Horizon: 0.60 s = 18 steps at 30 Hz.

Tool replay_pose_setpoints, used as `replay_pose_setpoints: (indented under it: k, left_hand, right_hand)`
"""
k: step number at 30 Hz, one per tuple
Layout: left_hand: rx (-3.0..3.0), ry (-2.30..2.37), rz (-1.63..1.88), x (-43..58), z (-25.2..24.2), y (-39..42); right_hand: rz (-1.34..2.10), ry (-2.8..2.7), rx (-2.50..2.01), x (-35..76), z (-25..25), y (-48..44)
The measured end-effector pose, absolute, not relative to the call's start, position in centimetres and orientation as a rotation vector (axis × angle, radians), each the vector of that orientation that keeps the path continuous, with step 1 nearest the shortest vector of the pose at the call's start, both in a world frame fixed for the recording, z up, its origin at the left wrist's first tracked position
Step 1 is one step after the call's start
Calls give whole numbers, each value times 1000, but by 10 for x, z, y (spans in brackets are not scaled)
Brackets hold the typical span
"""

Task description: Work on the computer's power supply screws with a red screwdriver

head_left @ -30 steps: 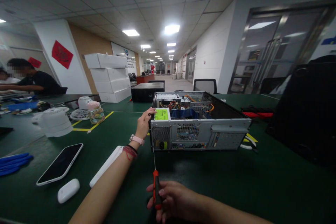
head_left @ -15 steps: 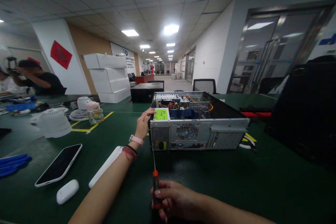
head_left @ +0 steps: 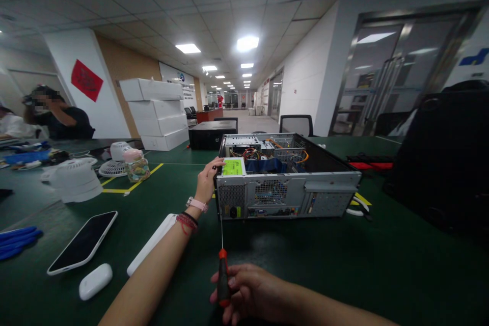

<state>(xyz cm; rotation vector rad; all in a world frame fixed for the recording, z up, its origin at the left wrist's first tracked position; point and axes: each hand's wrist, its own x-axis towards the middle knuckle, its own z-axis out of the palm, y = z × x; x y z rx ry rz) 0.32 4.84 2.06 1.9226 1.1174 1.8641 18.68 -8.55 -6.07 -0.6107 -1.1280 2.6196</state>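
An open desktop computer case lies on the green table, its rear panel facing me. My left hand rests on the case's left rear corner, fingers curled over the top edge beside the power supply with a green label. My right hand is closed round the red-and-black handle of a long screwdriver. The thin shaft points up at the lower left corner of the rear panel.
On the left lie a black phone, a white earbud case, a white flat slab and blue gloves. White fans and a jar stand behind. A person sits far left. A black bag fills the right.
My right hand and the screwdriver have shifted slightly left and the shaft stands a little more upright. My left hand stays on the case. The person at far left has raised an arm.
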Motion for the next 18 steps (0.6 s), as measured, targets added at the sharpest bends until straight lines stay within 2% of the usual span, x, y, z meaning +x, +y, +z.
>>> replay_pose_setpoints:
  k: [18]
  left_hand:
    - [1900,1113,1862,5,22,46]
  right_hand:
    - [2522,-1134,-779,185,-65,-86]
